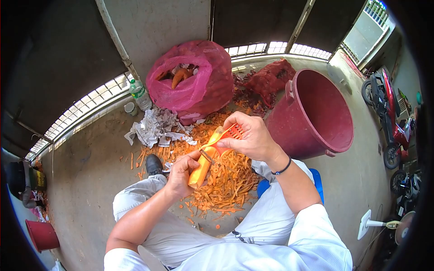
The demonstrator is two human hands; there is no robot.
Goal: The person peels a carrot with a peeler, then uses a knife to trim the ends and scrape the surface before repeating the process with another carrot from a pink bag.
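Note:
My left hand (183, 174) is wrapped round the lower part of a peeled orange carrot (199, 172), which slants up and to the right. In my right hand (247, 135) is an orange-red peeler (223, 145) with a slotted handle, its blade lying against the middle of the carrot. The carrot's upper end shows beside my right fingers. Below both hands, a heap of orange peelings (226, 180) covers the floor between my legs.
Behind the heap stand a pink mesh sack (217, 74) of carrots, crumpled paper (156, 126), a plastic bottle (141, 95) and a red mesh sack (271, 81). A large maroon tub (289, 122) is at the right. Motorbikes (388, 113) stand far right, a red bucket (42, 235) far left.

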